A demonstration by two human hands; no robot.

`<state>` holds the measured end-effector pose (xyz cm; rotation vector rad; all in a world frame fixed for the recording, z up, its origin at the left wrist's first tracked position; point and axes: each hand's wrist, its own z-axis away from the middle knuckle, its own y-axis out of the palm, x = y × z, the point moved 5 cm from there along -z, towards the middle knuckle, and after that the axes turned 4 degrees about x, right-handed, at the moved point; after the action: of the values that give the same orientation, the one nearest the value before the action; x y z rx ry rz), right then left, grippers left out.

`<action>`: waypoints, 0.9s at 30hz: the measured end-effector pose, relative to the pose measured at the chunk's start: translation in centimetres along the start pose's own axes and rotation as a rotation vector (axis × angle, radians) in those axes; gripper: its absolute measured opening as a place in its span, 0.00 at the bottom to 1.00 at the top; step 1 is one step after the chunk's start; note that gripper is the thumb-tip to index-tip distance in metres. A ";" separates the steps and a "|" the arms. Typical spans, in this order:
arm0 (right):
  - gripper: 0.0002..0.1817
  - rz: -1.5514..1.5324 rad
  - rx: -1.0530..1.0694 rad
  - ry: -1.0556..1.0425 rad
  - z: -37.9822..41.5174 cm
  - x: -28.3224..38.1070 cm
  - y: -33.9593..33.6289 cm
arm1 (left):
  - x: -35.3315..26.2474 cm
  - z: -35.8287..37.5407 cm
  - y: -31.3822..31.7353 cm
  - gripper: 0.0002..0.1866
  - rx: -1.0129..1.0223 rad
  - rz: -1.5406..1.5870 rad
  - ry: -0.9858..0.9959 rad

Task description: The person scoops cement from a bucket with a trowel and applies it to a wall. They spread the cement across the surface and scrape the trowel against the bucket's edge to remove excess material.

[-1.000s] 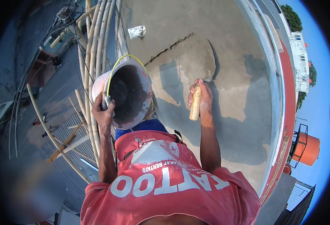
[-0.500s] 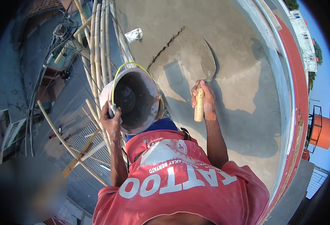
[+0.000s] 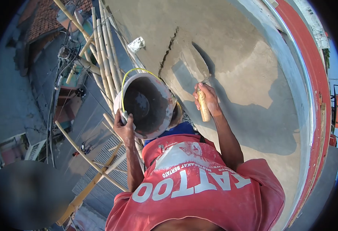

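Note:
My left hand (image 3: pixel 125 129) grips the rim of a pale, mortar-stained bucket (image 3: pixel 157 111) with a yellow handle. The bucket is tipped so that its dark inside faces me; a grey smear lines its wall. In my right hand (image 3: pixel 207 97) is a trowel (image 3: pixel 203 107), my fingers wrapped round its wooden handle. The trowel's blade points away from me, over or against the smooth grey cement surface (image 3: pixel 242 73); whether it touches cannot be told. A dark, ragged crack-like line (image 3: pixel 168 52) runs through the cement between bucket and blade.
Bamboo poles (image 3: pixel 108 57) stand along the left edge, beside tangled cables (image 3: pixel 64 52) and a drop to ground far below. A white container (image 3: pixel 136 44) lies near that edge. A red-topped wall (image 3: pixel 318 77) bounds the right side. Another container (image 3: pixel 176 115) sits behind the bucket.
The view has turned slightly. The bucket has shifted right in the picture, and the trowel blade has swung left, closer to the crack-like line. Both hands keep their hold.

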<state>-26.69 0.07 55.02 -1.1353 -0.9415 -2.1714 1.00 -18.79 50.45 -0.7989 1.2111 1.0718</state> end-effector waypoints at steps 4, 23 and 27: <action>0.17 -0.060 -0.036 -0.021 -2.1 1.0 -0.5 | 0.1 -0.6 0.2 0.26 0.014 -0.025 0.039; 0.17 1.960 0.007 -0.368 0.2 -6.2 7.4 | -4.5 -0.8 3.4 0.25 0.150 -0.032 0.126; 0.15 2.128 -0.205 -0.571 -0.2 -6.2 9.6 | -4.9 -0.5 4.0 0.25 0.182 -0.030 0.146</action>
<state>-16.88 -5.38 52.93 -1.5469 0.4737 -0.1590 -2.96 -19.04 55.33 -0.7614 1.3949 0.8766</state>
